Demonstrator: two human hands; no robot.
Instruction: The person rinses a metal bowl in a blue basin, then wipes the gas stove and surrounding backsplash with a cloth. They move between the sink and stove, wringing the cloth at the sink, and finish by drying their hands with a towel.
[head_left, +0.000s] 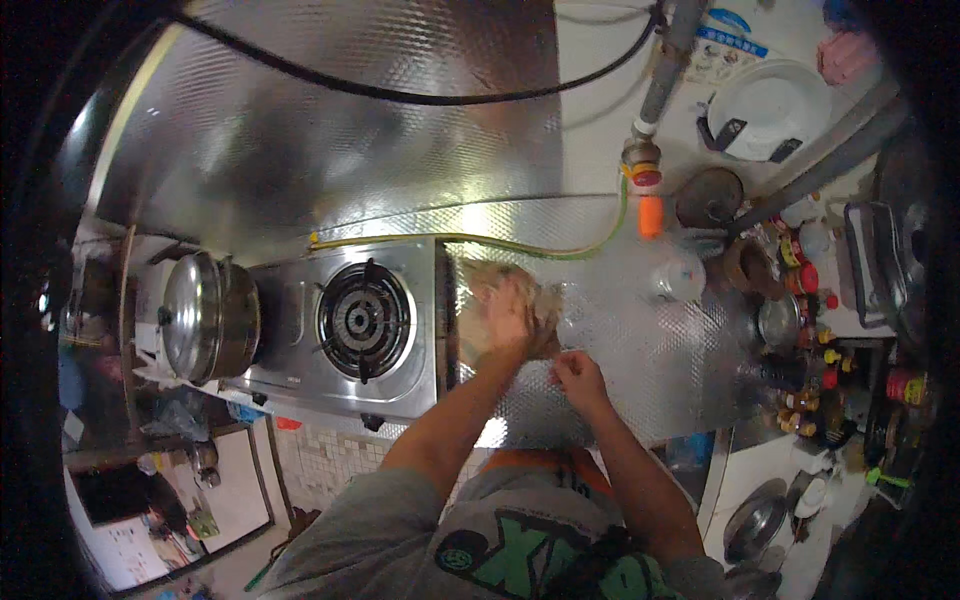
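A crumpled tan cloth [545,302] lies on the foil-covered counter [640,340], just right of the gas stove. My left hand [508,318] rests on top of it with the fingers spread, hiding part of the cloth. Close to the cloth's lower right edge is my right hand [580,380], its fingers drawn together. Whether anything is pinched between those fingers is too small to make out.
Left of the cloth is a steel gas stove [424,330] with a bare burner [360,320]. A lidded steel pot [210,315] stands at its far left. A yellow-green hose [520,248] runs behind. Bottles and jars [800,270] crowd the right side.
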